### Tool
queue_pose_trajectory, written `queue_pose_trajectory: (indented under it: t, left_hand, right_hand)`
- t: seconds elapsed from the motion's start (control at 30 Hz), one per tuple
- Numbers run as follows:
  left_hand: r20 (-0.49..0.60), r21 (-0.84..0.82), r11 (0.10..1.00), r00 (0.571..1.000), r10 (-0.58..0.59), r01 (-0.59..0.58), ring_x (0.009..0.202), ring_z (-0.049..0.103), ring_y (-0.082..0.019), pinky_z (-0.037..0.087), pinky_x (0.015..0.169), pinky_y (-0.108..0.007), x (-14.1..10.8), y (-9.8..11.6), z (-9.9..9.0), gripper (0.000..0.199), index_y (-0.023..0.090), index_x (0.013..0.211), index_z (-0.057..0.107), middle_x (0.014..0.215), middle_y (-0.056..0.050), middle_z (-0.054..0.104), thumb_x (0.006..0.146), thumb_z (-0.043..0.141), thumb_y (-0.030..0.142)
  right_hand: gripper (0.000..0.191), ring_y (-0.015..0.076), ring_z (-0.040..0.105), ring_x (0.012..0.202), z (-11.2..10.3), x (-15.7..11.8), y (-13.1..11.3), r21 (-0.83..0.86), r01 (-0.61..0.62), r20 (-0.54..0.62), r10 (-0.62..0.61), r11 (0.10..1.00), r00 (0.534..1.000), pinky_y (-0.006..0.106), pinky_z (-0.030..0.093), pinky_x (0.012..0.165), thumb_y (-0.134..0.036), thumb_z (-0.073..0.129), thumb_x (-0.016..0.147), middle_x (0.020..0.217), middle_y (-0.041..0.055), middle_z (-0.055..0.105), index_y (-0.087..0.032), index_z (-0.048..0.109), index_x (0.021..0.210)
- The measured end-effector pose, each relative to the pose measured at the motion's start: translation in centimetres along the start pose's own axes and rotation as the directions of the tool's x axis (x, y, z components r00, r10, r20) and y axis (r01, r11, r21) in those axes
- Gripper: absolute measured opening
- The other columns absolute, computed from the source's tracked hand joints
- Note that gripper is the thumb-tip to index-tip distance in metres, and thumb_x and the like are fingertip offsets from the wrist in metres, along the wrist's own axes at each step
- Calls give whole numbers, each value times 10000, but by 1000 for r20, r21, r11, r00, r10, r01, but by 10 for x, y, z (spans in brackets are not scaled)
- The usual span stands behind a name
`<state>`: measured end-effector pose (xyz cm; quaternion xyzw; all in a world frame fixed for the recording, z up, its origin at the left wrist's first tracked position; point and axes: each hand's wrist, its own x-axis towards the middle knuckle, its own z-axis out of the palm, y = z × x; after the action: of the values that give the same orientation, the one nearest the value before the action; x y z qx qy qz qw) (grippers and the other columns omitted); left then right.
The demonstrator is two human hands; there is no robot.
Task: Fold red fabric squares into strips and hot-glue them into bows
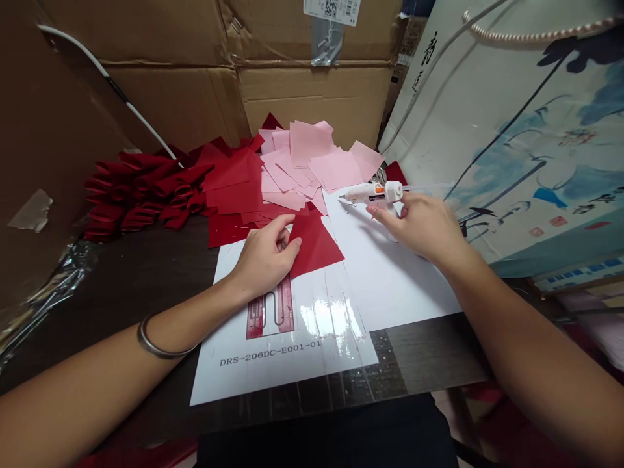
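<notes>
Dark cloth (322, 432) fills the bottom centre, before the dark wood-grain bench (146, 273). At mid-frame, a red square (316, 246), smooth and flat with crisp edges, is grasped at its left side by the fingers of the left hand (266, 260). Right of centre, the right hand (431, 224) has its fingers closed round a white glue gun (365, 193) with an orange part and a metal nozzle pointing left. Below the square, the printed sheet (234, 380) reads "DRS-206DC-E001-01". A white label (344, 10) at top centre carries a QR code; its small print is unreadable. Brush-style characters mark the painted panel (492, 123) at upper right.
</notes>
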<state>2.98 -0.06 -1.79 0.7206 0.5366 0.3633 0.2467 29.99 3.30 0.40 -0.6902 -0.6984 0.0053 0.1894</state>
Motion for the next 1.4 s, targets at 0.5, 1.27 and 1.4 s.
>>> queue_pose_trajectory:
  t: [0.5, 1.27, 1.4]
  left_hand:
    - [71, 129, 991, 997, -40, 30, 529, 426, -159, 376, 666, -341, 4, -1, -4, 458, 197, 1179, 627, 568, 39, 457, 732, 542, 147]
    - [87, 156, 987, 995, -47, 33, 555, 457, -164, 380, 796, -407, 4, -1, -4, 410, 223, 1176, 615, 567, 57, 465, 769, 601, 180]
    - [66, 187, 982, 998, -12, 0, 655, 518, -228, 384, 824, -446, 4, -2, -3, 472, 224, 1196, 607, 593, 25, 516, 760, 713, 373]
  right_hand:
    - [400, 108, 403, 466, -20, -15, -22, 648, 81, 144, -226, 758, 964, 292, 295, 460, -524, 584, 865, 512, -14, 478, -181, 640, 666]
    - [295, 107, 320, 497, -32, -17, -19, 441, 395, 178, -510, 806, 842, 286, 232, 499, -471, 591, 855, 552, -33, 413, -214, 652, 725]
    - [308, 115, 344, 508, -32, -18, -20, 441, 388, 182, -504, 809, 844, 298, 242, 517, -481, 594, 854, 557, -27, 437, -217, 635, 702]
